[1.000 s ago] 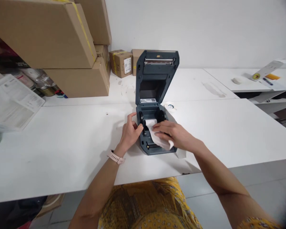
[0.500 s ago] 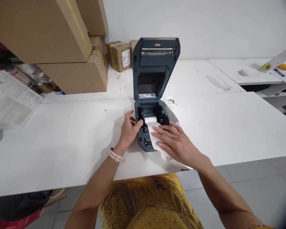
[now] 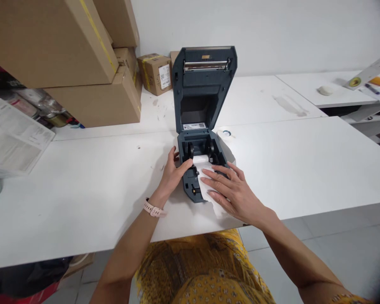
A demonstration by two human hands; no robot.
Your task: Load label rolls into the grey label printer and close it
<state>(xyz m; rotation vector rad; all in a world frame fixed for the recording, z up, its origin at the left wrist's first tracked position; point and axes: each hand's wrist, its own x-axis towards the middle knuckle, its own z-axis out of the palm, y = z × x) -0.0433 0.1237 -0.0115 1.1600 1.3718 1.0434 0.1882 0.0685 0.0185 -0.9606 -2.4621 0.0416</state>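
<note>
A dark grey-blue label printer (image 3: 185, 177) stands on the white table with its lid (image 3: 196, 93) raised. Between black roll holders inside lies a small white paper roll (image 3: 201, 159), and a strip of its paper (image 3: 205, 185) runs forward over the front edge. My left hand (image 3: 174, 171) is at the printer's left side, fingers apart outside it and thumb reaching in beside the roll. Across the paper strip my right hand (image 3: 232, 190) lies flat with fingers spread; it hides part of the strip and the printer's right side.
Cardboard boxes (image 3: 95, 101) are stacked at the back left, with a smaller taped box (image 3: 155, 75) by the wall. A white tape-like roll (image 3: 226, 134) lies right of the printer. Packaged items (image 3: 15, 135) sit at the far left. The table's front edge (image 3: 190, 233) is close to me.
The left thumb has moved slightly further in toward the roll, and the left roll holder has shifted a little. My right hand stays on the paper. The camera view has shifted slightly.
</note>
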